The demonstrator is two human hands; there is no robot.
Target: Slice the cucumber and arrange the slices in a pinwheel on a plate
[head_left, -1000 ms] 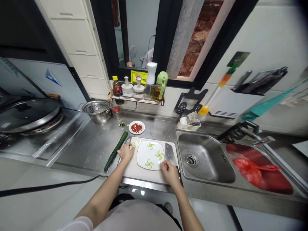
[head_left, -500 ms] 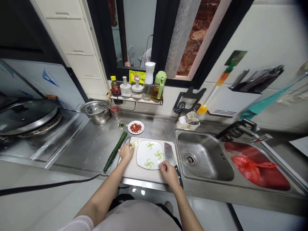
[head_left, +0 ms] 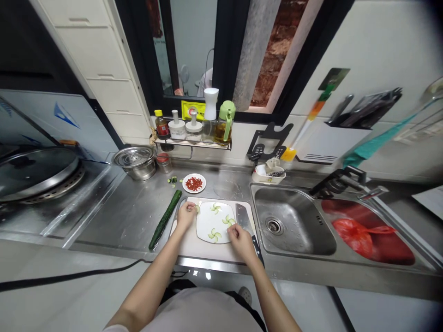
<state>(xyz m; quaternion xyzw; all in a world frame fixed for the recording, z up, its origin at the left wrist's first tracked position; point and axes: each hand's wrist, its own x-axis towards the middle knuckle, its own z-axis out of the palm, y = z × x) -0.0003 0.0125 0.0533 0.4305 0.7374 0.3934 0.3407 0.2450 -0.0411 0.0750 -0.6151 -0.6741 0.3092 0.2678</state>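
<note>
A white plate (head_left: pixel 211 221) lies on a pale cutting board (head_left: pixel 204 249) and carries three pinwheels of green cucumber slices (head_left: pixel 215 208). My left hand (head_left: pixel 186 214) sits at the plate's left rim, fingers pinched on a small cucumber slice (head_left: pixel 197 208). At the plate's front right edge my right hand (head_left: pixel 238 239) rests with curled fingers, just left of a cleaver (head_left: pixel 244 220) lying on the board. A whole cucumber (head_left: pixel 165 218) lies to the left of the board.
A small dish of chopped red chilli (head_left: pixel 194 183) stands behind the board, a lidded steel pot (head_left: pixel 134 161) and a covered wok (head_left: pixel 34 168) to the left. A steel sink (head_left: pixel 290 226) is on the right, beside a red basin with a red bag (head_left: pixel 360 235). Bottles fill a shelf (head_left: pixel 194 138).
My left hand has moved right from the board's left side to the plate's rim with a cucumber slice. My right hand has slid slightly forward toward the plate.
</note>
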